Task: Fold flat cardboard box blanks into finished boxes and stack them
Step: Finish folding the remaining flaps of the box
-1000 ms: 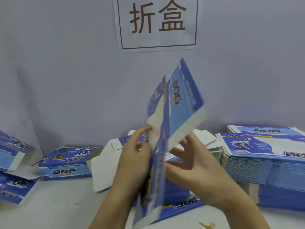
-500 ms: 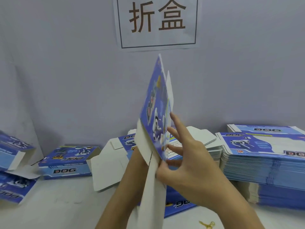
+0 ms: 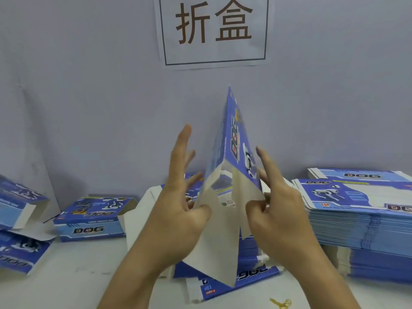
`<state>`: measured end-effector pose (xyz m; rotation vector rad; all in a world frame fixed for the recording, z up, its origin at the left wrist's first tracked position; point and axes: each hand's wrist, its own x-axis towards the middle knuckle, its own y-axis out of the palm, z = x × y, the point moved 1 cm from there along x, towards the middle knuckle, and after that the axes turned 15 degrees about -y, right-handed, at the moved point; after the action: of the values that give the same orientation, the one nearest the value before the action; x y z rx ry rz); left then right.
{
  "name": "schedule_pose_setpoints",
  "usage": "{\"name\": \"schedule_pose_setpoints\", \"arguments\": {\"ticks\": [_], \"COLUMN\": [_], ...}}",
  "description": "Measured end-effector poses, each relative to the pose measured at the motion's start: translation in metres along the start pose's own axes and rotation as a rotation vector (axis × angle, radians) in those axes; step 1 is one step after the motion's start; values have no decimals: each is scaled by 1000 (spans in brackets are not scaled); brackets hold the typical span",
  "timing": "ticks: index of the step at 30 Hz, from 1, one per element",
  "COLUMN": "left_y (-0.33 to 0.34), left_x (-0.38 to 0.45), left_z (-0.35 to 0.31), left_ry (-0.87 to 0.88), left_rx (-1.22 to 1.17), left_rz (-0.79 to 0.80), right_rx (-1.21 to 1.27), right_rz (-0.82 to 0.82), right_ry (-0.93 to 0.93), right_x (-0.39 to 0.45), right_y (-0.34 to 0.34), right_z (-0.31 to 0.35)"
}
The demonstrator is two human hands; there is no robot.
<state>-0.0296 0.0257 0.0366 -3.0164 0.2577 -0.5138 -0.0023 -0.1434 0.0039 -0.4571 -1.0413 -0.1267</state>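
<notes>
A blue-and-white "DOG" box blank [image 3: 234, 148] stands upright between my hands, partly opened into a tube, with its white flaps [image 3: 214, 237] hanging toward me. My left hand [image 3: 178, 197] is at its left side with fingers straight and spread, the thumb touching the left flap's edge. My right hand [image 3: 281, 210] pinches the right flap between thumb and curled fingers, its index finger lying straight up along the printed face. A tall stack of flat blanks [image 3: 361, 221] sits at the right. One folded box [image 3: 93, 217] lies at the left.
More blanks [image 3: 252, 273] lie on the white table [image 3: 78, 275] under my hands. Open-ended boxes [image 3: 20, 221] sit at the far left edge. A second blank stack [image 3: 356, 175] is behind the right one. A small yellow object [image 3: 281, 303] lies near the front. A paper sign [image 3: 214, 30] hangs on the wall.
The blank has turned and opened from nearly flat into a tube. My left hand came out from behind it and spread its fingers; my right hand shifted to the right flap.
</notes>
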Motion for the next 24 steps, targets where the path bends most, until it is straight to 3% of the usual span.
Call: {"name": "schedule_pose_setpoints", "arguments": {"ticks": [3,6,11,14,16,20,22,24], "left_y": [-4,-2,-12,-12,-8,-9,-13,-17], "left_x": [2,-1,-2,4,5,1,-2,-4], "left_z": [4,6,-3,1,0,-3,-7,-12], "left_ry": [21,163,223,159,84,-264,-254,-171], "left_rx": [145,301,13,-17,-69,-433,-488,-424], "left_rz": [-8,-44,-109,-385,-449,-219,-34,-5], "right_rx": [-45,-69,-42,-102,-121,-167,-141,-55], "right_rz": [-2,-15,-35,16,50,63,76,70], "right_ry": [-28,-38,-20,-61,-73,-157,-188,-201], "right_x": [0,0,-2,-3,-3,-3,-3,-3], "right_y": [0,2,1,8,14,17,19,17], "right_z": [1,3,0,6,9,15,19,21]}}
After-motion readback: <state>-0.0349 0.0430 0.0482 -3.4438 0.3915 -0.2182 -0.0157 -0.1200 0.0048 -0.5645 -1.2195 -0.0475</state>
